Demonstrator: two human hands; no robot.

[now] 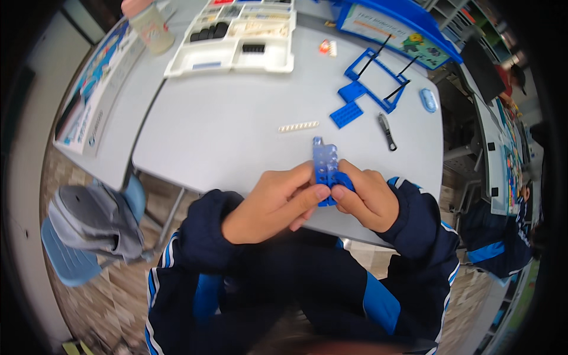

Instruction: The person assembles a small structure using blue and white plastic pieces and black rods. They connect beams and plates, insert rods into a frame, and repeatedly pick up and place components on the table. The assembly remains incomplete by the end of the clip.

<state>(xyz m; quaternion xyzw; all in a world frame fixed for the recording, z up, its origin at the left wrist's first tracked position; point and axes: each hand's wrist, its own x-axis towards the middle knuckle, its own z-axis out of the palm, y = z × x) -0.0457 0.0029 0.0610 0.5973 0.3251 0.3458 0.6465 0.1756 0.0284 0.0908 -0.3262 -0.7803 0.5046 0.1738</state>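
Between my two hands, over the table's near edge, I hold a small assembly of blue building-block pieces (326, 158) with rows of holes. My left hand (278, 200) grips it from the left, thumb pressed on its lower part. From the other side my right hand (368, 198) pinches it, with the thumb close to the left one. The fingers hide its lower portion. Just beyond lies a white beam with holes (299, 126). To the far right of the assembly are a blue plate (347, 115), a blue frame with upright black rods (390, 106) and a black-and-grey tool (387, 131).
A white sorting tray (231, 62) with parts stands at the back, a blue bin (402, 29) to its right. A bottle (149, 26) and a box (89, 112) are on the left table. A light-blue case (428, 100) sits near the right edge. A grey backpack (94, 222) rests on a chair.
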